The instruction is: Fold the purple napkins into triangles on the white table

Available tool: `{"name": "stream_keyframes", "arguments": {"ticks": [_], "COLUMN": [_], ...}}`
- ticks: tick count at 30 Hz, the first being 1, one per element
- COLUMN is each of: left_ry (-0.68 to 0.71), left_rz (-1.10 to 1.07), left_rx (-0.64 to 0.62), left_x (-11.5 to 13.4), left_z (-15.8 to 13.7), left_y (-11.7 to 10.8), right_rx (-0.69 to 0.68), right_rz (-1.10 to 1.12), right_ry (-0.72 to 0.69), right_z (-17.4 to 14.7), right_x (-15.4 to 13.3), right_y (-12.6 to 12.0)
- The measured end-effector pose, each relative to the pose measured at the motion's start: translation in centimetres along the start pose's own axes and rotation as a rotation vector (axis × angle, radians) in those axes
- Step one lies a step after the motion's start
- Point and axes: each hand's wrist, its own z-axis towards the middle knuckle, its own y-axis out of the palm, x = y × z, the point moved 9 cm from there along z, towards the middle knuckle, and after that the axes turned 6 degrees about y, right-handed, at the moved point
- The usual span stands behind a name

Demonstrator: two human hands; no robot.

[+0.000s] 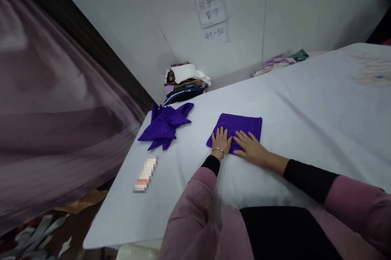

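A purple cloth napkin (pixel 242 123), folded into a flat four-sided shape, lies on the white-covered table (pixel 189 195). On its near left part rests my left hand (pixel 221 143), palm down with the fingers spread; a bracelet circles that wrist. My right hand (pixel 251 148) lies flat on the napkin's near edge, fingers stretched toward the left hand. Neither hand grips the fabric. Further left, near the table's left edge, several purple folded cloths (pixel 165 123) with pointed corners sit in a heap.
A blurred-out pale strip (pixel 146 174) lies at the table's left. Behind the table, a stack of folded clothes (pixel 185 83) stands by the wall, with more fabric (pixel 275 63) further right. Handwritten paper (pixel 212 9) hangs on the wall. A sheer curtain (pixel 61 101) drapes along the left.
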Motion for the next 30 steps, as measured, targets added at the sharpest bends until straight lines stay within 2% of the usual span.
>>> {"name": "stream_keyframes", "arguments": {"ticks": [4,10,13,16,20,23,25,28,30], "left_ry": [-0.005,-0.009,-0.017,-0.039,0.025,0.045,0.029,0.015,0.022], "left_rz": [0.012,0.042,0.052,0.053,0.074,0.076,0.067,0.062,0.056], "left_rx": [-0.001,-0.005,-0.026,-0.021,0.007,-0.039,-0.06,-0.04,-0.022], "left_x": [-0.2,-0.1,-0.3,0.2,2.4,3.3,3.2,2.9,3.0], "left_z": [-0.1,-0.2,-0.1,-0.1,-0.1,-0.3,-0.3,-0.4,-0.5], "left_y": [-0.1,-0.1,-0.2,-0.6,-0.6,0.4,0.9,0.9,0.7], "right_rx": [-0.076,-0.14,-0.138,-0.021,0.098,0.097,0.047,-0.039,-0.025], "right_rz": [0.04,0.087,0.087,0.055,0.0,-0.027,-0.047,-0.101,-0.141], "right_ry": [-0.129,-0.224,-0.237,-0.181,-0.081,-0.018,0.029,0.09,0.119], "right_z": [-4.3,-10.5,-11.3,-8.8,-2.4,2.2,4.4,5.8,5.8], "right_x": [-2.7,-3.1,-2.8,-1.9,-0.8,-0.1,1.1,4.6,7.7], "right_y": [1.2,2.4,1.5,-1.2,-3.4,-2.6,-1.2,0.5,0.4]}}
